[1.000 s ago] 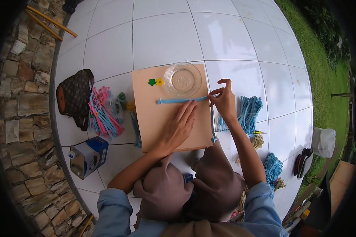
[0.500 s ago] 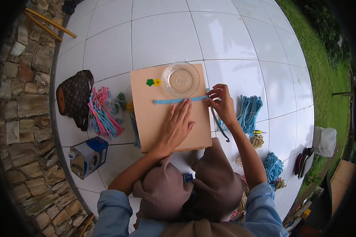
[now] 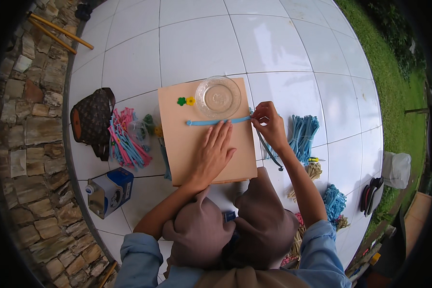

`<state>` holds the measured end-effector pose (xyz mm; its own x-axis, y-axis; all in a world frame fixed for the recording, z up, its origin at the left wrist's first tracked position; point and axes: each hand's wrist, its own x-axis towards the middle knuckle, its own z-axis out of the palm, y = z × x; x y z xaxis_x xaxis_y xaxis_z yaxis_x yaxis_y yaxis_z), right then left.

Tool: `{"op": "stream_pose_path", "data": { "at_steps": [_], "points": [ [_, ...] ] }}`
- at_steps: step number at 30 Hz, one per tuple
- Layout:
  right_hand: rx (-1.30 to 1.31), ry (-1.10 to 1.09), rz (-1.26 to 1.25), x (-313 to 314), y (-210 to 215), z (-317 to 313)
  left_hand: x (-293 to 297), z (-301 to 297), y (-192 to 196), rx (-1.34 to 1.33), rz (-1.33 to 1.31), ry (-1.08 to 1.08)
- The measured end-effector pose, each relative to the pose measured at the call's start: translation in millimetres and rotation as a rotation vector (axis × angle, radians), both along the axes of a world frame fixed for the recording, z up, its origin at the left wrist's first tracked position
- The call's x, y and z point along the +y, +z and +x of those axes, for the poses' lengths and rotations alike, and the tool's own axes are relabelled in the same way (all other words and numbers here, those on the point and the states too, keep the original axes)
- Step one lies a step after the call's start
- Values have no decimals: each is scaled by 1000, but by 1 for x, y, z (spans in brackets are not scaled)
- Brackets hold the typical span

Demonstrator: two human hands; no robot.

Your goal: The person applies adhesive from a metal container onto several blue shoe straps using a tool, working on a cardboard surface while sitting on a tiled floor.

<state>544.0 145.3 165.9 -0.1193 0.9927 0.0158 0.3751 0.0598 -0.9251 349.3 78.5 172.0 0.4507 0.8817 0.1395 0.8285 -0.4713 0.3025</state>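
A light blue flat strap [image 3: 201, 123] with a knob at its left end lies across a tan board [image 3: 187, 163]. My left hand [image 3: 215, 151] rests flat, its fingers stretched out and their tips on the strap. At the board's right edge my right hand [image 3: 270, 126] is closed in a pinch at the strap's right end. From under this hand a thin dark grey-green strip [image 3: 272, 158] hangs down past the edge; my fingers hide where it meets the blue strap. Beyond the strap stand a clear glass dish [image 3: 219, 97], a green flower piece [image 3: 181, 101] and a yellow flower piece [image 3: 190, 101].
To the left lie a pink and blue strap pile [image 3: 127, 139], a brown patterned bag [image 3: 92, 117] and a blue-white can [image 3: 111, 191]. On the right are a blue strap bundle [image 3: 304, 134], a yellow-handled tool [image 3: 316, 159] and another blue bundle [image 3: 334, 201]. White tiles [image 3: 197, 48] surround the board.
My right hand's fingers have drawn closer together at the strap's end, and the dark strip's lower end has swung slightly right. My left hand stays on the strap.
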Motion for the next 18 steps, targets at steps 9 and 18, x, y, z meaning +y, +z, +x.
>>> {"op": "stream_pose_path", "data": {
  "at_steps": [9,18],
  "points": [
    [-12,-67,60,-10,-6,-4,-2,0,-1,-4,-19,11],
    [-25,-64,114,-15,-12,-2,-3,1,0,11,-14,19]
  ]
}}
